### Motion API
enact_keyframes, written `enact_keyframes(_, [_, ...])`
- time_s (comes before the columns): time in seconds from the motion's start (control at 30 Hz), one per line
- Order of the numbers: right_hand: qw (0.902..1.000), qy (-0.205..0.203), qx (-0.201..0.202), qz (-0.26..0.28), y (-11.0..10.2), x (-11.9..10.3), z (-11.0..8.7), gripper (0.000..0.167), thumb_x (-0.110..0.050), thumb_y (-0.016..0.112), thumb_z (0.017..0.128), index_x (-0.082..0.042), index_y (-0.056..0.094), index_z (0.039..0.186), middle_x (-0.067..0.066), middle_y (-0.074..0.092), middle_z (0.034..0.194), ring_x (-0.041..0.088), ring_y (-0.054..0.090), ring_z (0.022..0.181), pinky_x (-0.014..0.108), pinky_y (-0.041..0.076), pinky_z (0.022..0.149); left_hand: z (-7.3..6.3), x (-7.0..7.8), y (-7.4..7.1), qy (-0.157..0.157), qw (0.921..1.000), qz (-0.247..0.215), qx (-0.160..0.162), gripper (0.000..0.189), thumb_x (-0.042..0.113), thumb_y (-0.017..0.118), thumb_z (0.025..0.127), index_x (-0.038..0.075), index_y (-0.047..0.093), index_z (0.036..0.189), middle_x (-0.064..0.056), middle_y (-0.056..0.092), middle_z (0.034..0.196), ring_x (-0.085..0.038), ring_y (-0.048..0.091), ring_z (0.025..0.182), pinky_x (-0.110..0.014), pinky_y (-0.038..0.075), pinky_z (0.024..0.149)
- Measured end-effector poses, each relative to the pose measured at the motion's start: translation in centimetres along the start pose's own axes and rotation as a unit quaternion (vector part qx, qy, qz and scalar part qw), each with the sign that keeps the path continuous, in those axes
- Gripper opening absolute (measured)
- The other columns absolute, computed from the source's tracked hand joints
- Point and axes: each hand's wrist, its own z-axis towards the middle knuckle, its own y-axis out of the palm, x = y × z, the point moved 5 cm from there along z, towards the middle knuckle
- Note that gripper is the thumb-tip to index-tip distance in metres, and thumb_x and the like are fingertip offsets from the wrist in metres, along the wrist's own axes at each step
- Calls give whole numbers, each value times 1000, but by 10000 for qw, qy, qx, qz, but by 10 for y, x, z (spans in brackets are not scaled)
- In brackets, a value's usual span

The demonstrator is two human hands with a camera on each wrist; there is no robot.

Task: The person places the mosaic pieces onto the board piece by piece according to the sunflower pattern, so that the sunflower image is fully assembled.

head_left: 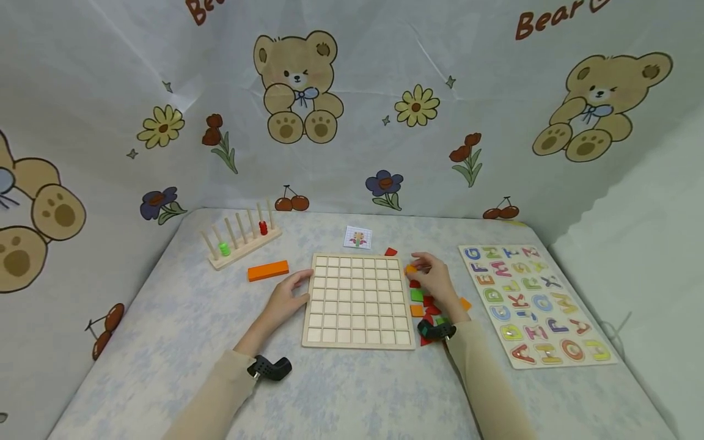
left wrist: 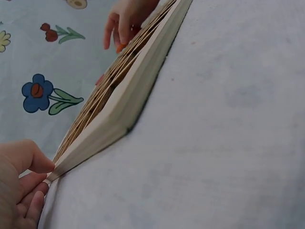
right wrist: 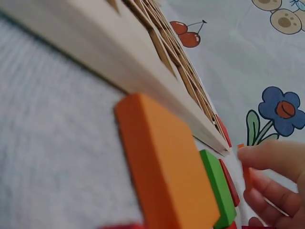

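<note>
A wooden grid board [head_left: 359, 349] with rows of square cells lies flat on the table. My left hand [head_left: 287, 298] rests at its left side, fingertips touching the edge near the far corner; in the left wrist view the left hand [left wrist: 21, 183] has its fingertips right at the rim. Beyond the board's right edge, my right hand [head_left: 434, 278] pinches a small orange block [head_left: 410, 269] between thumb and fingers. That orange block [right wrist: 246, 169] appears edge-on in the right wrist view. Beneath and beside the right hand are loose blocks, including a green block [head_left: 417, 295] and another orange block [head_left: 417, 311].
A red block [head_left: 391, 252] and a picture card [head_left: 358, 237] lie behind the board. An orange bar [head_left: 267, 271] and a peg rack [head_left: 247, 246] with green and red beads stand at the left. An alphabet board [head_left: 539, 305] lies on the right.
</note>
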Motion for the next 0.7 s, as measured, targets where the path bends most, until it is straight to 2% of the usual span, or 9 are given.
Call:
enact_keyframes(0.07, [9999,-29,57,123,-2,-3,0,48,-11,72,83,-3,57,128,18,64,109,30,57,101,44,46,93,0,1,0,58,10000,-38,32,51,3,61,89,7,49,139,-11,49,144,-27,40,137,-48,36,110])
enact_keyframes(0.1, [9998,-23,58,191,-2,-6,0,48,-12,72,83,-3,57,128,18,64,109,31,57,102,45,46,95,-2,6,-1,68,10000,-53,22,51,2,60,88,5,49,138,-13,49,143,-29,41,136,-49,36,110])
enact_keyframes(0.27, [9991,-165,-154,364,9,-34,0,47,-12,71,84,-1,57,127,20,64,111,34,58,104,46,44,96,-1,4,-2,31,9999,-167,-31,49,4,61,89,7,50,137,-12,50,142,-27,42,135,-48,35,111])
enact_keyframes(0.33, [9985,-304,-280,361,19,-47,3,46,-11,71,84,0,58,126,19,65,111,33,59,103,43,44,93,1,-3,-2,-16,9998,-171,-72,50,6,62,89,10,50,137,-8,51,142,-24,44,134,-46,36,111])
enact_keyframes(0.5, [9949,-657,-675,363,52,-75,12,43,-11,71,84,1,59,124,19,67,108,32,61,99,38,45,88,1,-3,-4,-227,9994,-252,-121,54,10,65,88,13,48,139,-5,50,144,-23,44,134,-45,35,112])
enact_keyframes(0.7, [9911,-707,-1030,458,85,-85,15,40,-8,73,82,-1,62,120,18,67,105,29,61,95,36,50,85,-1,1,-5,-352,9993,-103,-117,58,12,68,87,8,47,140,-10,45,146,-29,45,132,-47,37,110])
